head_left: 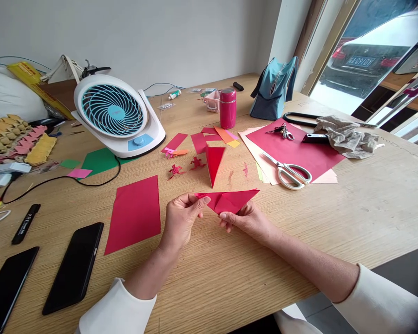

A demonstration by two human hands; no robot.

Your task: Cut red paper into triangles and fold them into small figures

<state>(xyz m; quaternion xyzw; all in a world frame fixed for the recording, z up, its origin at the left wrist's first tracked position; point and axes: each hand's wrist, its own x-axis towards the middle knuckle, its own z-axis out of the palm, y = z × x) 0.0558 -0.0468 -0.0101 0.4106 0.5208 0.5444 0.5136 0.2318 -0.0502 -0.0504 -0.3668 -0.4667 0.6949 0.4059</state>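
A folded red paper triangle [228, 200] is held just above the table, its long edge facing away from me. My left hand [183, 213] pinches its left corner between thumb and fingers. Lower on the right side, my right hand [245, 219] grips it with the thumb on top. Right behind it stands another folded red paper piece [215, 163], upright on the table. Two small red paper figures [176, 171] lie a little farther left. Beside my left forearm rests a flat red paper sheet [135, 211].
White-handled scissors [292, 175] lie by stacked paper sheets [292, 144] on the right. A fan [116, 116] stands back left, its cord [62, 178] crossing the table. Two phones [75, 266] and a marker [26, 224] lie left. Behind are a pink flask [227, 109] and a blue bag [273, 88].
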